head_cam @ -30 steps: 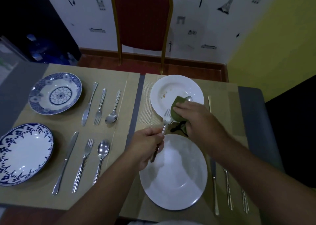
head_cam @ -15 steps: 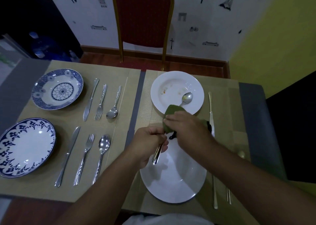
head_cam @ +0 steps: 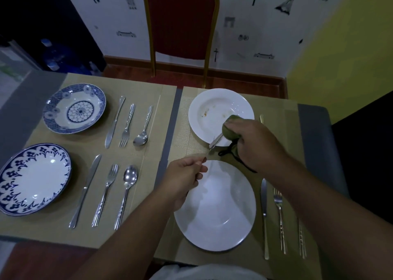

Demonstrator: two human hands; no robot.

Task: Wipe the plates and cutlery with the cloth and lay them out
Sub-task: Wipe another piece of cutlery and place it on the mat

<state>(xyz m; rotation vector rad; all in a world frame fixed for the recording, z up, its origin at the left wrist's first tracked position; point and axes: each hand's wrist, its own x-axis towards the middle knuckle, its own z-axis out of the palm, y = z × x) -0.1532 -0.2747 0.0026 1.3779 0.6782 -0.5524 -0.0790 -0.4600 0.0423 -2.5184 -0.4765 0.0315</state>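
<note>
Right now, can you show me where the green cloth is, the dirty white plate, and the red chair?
green cloth (head_cam: 230,130): head view, on the bunched part beside the fingers.
dirty white plate (head_cam: 209,109): head view, on its stained inner well.
red chair (head_cam: 180,20): head view, on the padded backrest.

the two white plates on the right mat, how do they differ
The far white plate carries small orange-brown food specks, while the near white plate looks clean. The right hand holds the green cloth over the far plate's near rim; the near plate has only the left hand over its far edge. The near plate looks larger, perhaps only because it is closer. Both are plain white, round and rest on the same mat.
</note>
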